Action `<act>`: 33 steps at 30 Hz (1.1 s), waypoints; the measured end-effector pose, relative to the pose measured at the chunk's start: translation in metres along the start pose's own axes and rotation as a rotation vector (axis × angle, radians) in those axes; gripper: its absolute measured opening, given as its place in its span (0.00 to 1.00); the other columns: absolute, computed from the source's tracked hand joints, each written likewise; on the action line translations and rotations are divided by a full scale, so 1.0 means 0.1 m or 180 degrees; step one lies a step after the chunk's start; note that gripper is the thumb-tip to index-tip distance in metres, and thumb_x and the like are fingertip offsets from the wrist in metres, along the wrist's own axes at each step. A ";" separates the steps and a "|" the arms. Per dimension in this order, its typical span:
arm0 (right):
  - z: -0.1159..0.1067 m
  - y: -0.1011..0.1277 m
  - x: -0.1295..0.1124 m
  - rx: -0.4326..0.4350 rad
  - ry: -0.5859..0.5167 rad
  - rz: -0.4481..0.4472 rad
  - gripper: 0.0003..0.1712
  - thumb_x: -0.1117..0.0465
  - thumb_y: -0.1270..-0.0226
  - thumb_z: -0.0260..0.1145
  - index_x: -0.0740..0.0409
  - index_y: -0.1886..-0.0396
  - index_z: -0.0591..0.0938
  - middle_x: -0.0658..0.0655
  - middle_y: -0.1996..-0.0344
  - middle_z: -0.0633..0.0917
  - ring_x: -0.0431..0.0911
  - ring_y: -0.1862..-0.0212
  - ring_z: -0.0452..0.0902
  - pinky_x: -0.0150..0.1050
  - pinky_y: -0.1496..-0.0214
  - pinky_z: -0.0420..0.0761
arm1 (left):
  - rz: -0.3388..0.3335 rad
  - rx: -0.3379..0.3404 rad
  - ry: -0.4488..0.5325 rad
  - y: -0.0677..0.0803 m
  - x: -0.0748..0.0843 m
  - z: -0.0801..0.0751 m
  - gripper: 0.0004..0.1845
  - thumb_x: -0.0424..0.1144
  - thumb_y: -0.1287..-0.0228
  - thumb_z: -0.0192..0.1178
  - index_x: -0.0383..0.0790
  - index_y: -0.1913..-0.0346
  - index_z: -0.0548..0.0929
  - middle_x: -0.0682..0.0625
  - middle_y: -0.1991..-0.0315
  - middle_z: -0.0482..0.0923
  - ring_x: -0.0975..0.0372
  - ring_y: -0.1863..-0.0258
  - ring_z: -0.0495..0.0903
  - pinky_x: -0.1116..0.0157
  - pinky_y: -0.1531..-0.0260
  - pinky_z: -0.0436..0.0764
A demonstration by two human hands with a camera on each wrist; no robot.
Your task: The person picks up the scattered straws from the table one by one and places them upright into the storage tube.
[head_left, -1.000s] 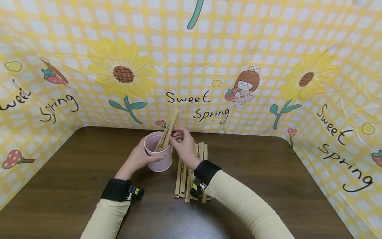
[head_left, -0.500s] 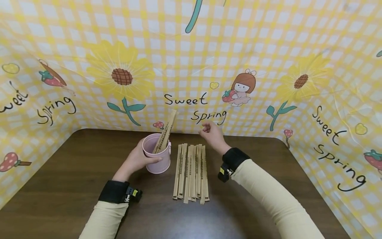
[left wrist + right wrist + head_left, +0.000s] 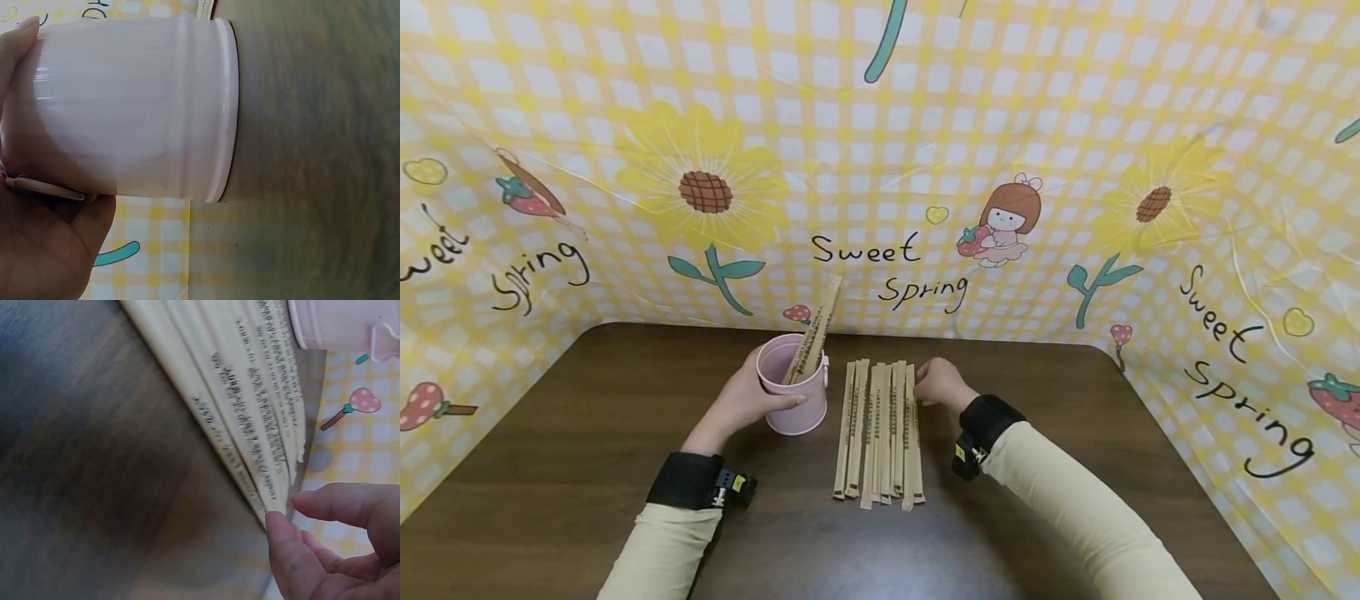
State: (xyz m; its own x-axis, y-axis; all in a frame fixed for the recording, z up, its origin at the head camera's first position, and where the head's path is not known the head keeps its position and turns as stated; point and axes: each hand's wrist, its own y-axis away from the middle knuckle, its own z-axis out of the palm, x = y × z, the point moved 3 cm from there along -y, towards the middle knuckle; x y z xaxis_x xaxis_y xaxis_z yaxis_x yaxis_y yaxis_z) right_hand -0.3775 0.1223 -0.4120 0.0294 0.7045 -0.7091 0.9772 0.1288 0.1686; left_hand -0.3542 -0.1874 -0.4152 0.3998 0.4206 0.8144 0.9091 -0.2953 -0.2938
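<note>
A dark wooden bench [image 3: 587, 450] is walled by a yellow checked backdrop [image 3: 880, 125] printed with sunflowers. A row of paper-wrapped chopsticks [image 3: 880, 429] lies side by side at the bench's centre. Just left of the row stands a pink cup [image 3: 793, 396] with one wrapped pair [image 3: 812, 333] leaning inside. The left hand [image 3: 741, 400] wraps the cup, fingers curled around its wall. The right hand [image 3: 940, 385] rests at the row's far right end, fingers bent, a fingertip [image 3: 278, 528] touching the outermost wrapper.
</note>
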 end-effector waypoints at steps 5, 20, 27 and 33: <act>0.08 0.01 0.10 -0.0065 -0.0090 0.0128 0.15 0.75 0.45 0.63 0.75 0.55 0.80 0.57 0.68 0.78 0.42 0.75 0.75 0.35 0.69 0.84 | 0.0000 -0.0005 -0.0017 0.00 0.00 0.00 0.46 0.32 0.49 0.78 0.33 0.27 0.66 0.33 0.34 0.75 0.42 0.34 0.74 0.43 0.34 0.73; 0.16 -0.05 0.13 -0.0111 0.0087 -0.0131 0.27 0.80 0.51 0.56 0.49 0.92 0.56 0.47 0.90 0.53 0.41 0.87 0.54 0.34 0.77 0.62 | 0.0036 0.0000 -0.0008 -0.01 -0.02 0.00 0.46 0.32 0.49 0.78 0.33 0.27 0.67 0.34 0.35 0.76 0.44 0.35 0.75 0.44 0.34 0.73; 0.09 -0.03 0.12 0.0034 0.0302 0.0002 0.30 0.76 0.45 0.59 0.48 0.98 0.62 0.45 0.94 0.60 0.39 0.87 0.66 0.30 0.76 0.69 | 0.0031 0.0000 -0.0021 -0.01 -0.01 -0.01 0.46 0.33 0.49 0.78 0.34 0.26 0.67 0.34 0.34 0.76 0.44 0.34 0.75 0.44 0.33 0.73; 0.00 -0.05 0.22 -0.0033 -0.0015 0.0131 0.28 0.75 0.45 0.60 0.48 0.95 0.61 0.46 0.91 0.62 0.39 0.83 0.66 0.31 0.73 0.73 | 0.0011 -0.0045 0.0003 0.00 -0.03 0.00 0.46 0.33 0.48 0.78 0.34 0.26 0.66 0.34 0.34 0.75 0.43 0.33 0.74 0.42 0.34 0.73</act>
State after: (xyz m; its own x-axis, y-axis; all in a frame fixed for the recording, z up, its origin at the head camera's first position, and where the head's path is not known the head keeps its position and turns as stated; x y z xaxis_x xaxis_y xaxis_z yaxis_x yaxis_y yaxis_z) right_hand -0.3817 0.1367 -0.4286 0.0706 0.7061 -0.7046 0.9729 0.1071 0.2048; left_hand -0.3555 -0.1885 -0.4178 0.4029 0.4187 0.8139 0.9059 -0.3090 -0.2895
